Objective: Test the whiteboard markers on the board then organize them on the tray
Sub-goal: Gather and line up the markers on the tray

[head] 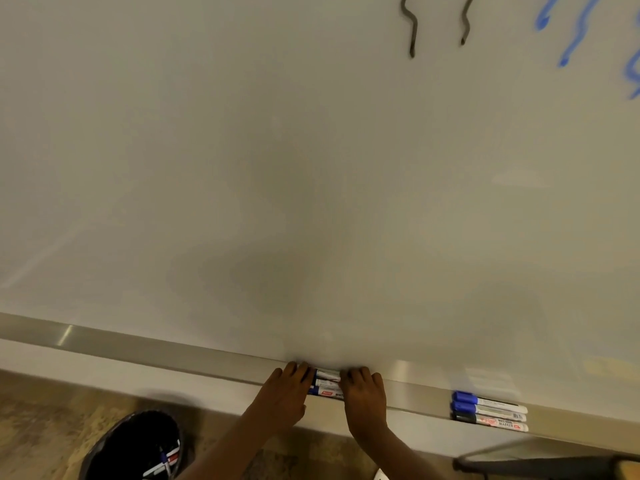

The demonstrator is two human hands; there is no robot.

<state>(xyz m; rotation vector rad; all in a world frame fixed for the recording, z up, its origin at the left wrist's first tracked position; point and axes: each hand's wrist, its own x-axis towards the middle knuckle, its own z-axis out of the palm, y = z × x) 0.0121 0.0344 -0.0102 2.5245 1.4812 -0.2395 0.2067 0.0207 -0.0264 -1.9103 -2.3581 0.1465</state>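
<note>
A large whiteboard fills the view, with black squiggles and blue squiggles at its top right. Along its bottom runs a metal tray. On the tray lies a group of three markers, side by side. My left hand covers their left ends and my right hand covers their right ends, fingers curled down onto them. Further right on the tray rests a second group of three markers, two with blue caps and one with a black cap.
A black bin stands on the floor at lower left, holding several markers. A dark chair edge juts in at the lower right. Speckled floor shows below the tray.
</note>
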